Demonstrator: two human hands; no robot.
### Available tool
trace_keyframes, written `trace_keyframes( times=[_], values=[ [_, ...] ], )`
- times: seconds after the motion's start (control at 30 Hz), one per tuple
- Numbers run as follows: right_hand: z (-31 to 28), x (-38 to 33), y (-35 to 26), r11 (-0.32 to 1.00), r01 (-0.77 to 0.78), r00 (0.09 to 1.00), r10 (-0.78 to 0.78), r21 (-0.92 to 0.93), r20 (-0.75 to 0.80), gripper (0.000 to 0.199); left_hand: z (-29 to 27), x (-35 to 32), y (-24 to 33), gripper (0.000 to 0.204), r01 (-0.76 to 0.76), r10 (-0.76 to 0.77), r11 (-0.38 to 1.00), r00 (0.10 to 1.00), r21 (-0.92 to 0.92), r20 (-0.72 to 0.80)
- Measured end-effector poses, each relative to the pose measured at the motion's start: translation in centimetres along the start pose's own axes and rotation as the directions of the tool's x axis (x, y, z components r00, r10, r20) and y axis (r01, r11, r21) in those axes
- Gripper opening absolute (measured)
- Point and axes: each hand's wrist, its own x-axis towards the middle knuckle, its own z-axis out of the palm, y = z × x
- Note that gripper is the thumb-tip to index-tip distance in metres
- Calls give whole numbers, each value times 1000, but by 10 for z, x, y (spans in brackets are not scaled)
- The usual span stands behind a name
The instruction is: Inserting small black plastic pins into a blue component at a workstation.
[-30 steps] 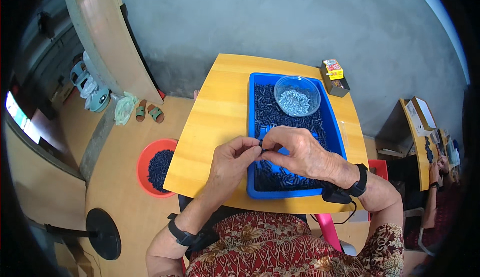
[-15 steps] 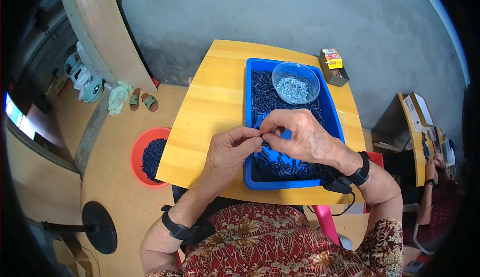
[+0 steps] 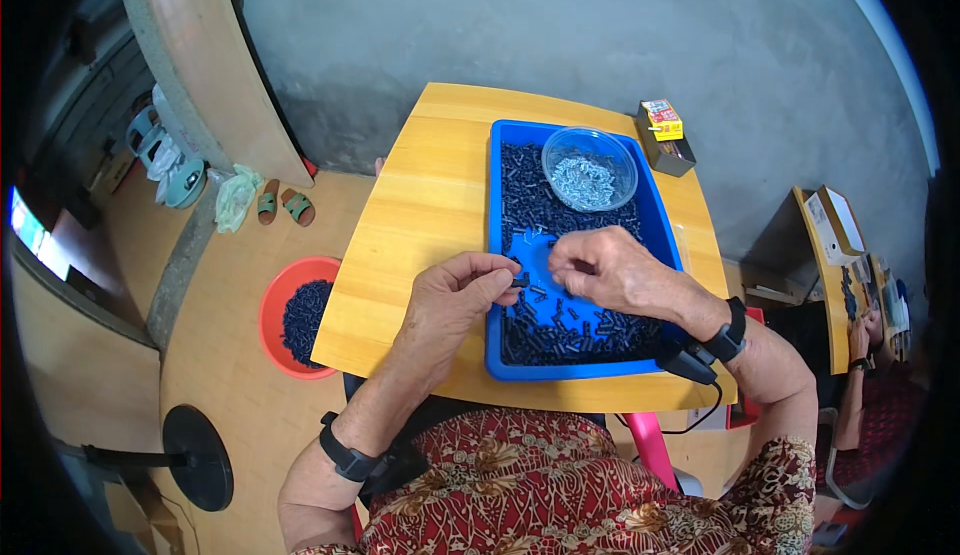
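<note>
My left hand (image 3: 452,303) pinches a small black plastic piece (image 3: 520,281) between thumb and fingertips, over the left side of a blue tray (image 3: 497,195). A little to the right, my right hand (image 3: 618,273) hovers above the tray with its fingers curled together; whether anything small is between them is hidden. Many loose black pieces (image 3: 560,343) of the same sort lie in the tray, with the blue bottom showing in its middle. In the tray's far part a clear round bowl (image 3: 633,177) holds small shiny metal parts (image 3: 583,183).
The tray stands on a yellow wooden table (image 3: 400,225). At its far right corner is a dark box (image 3: 672,158) with a yellow packet. A red-orange basin (image 3: 272,300) of black pieces sits on the floor at left. Another person (image 3: 860,340) works at a table on the right.
My right hand has drawn away from my left hand, to the right over the tray. The left hand stays nearly in place, with the black piece now showing at its fingertips.
</note>
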Motion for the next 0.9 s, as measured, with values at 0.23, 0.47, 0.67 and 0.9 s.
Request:
trace_keyframes(
  times=[0.23, 0.47, 0.67, 0.9],
  values=[
    [14, 9, -39, 906, 406, 879, -422, -119, -222, 15, -1, -1, 5, 20, 85, -87, 995, 995, -50, -43],
    [13, 10, -56, 960, 248, 939, -206, 128, -275, 18, -3, -7, 11, 20, 40, -41, 992, 999, -121, -6],
    [16, 10, -49, 918, 384, 866, -394, -94, -308, 19, -3, -5, 10, 20, 68, -65, 972, 998, -226, 18],
    [20, 9, -49, 901, 399, 839, -435, -172, -328, 20, -1, -6, 9, 22, 87, -83, 961, 996, -262, 29]
  ],
)
